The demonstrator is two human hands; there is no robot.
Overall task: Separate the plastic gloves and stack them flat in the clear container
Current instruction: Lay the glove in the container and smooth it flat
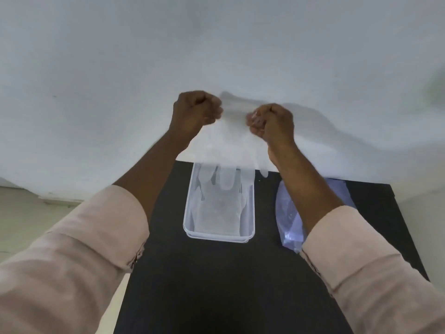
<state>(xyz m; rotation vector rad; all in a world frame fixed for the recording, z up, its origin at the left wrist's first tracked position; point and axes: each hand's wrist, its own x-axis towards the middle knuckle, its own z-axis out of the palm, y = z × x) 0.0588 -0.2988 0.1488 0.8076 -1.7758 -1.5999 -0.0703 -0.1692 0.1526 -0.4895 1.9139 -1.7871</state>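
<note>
A thin clear plastic glove [231,145] hangs in the air above the table, cuff up and fingers down. My left hand [196,109] pinches the cuff's left corner and my right hand [271,121] pinches its right corner. The glove's fingertips dangle over the far end of the clear container [186,213], which stands on the black table [216,285]. Flat gloves [218,213] lie stacked inside the container. To the right, a clear bag of gloves [287,213] lies on the table, partly hidden by my right forearm.
A white wall [216,44] rises directly behind the table. The floor [21,213] shows at the left beyond the table's edge. My pink sleeves cover both lower corners of the view.
</note>
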